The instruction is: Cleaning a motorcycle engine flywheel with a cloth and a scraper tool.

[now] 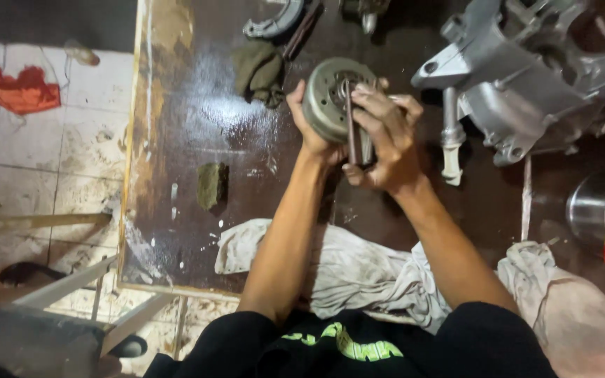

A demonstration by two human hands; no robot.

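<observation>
Over oily bench [176, 140]: 2 hands, left [309, 129] gripping round rotor [330, 98], right [386, 150] pinching rod [351, 136].

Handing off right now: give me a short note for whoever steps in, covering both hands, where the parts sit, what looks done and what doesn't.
Left hand: grips the round metal drum part from its left side, held up above the table.
Right hand: closed on a thin dark rod-like tool set against the drum's open face.
Nearby: silver engine casing lies to the right on the table; white rag at the near edge; olive cloth behind the drum; metal pot far right.
Done: drum is off the casing and in hand.
Left: work on the drum's centre appears unfinished; how far along cannot be told.
</observation>
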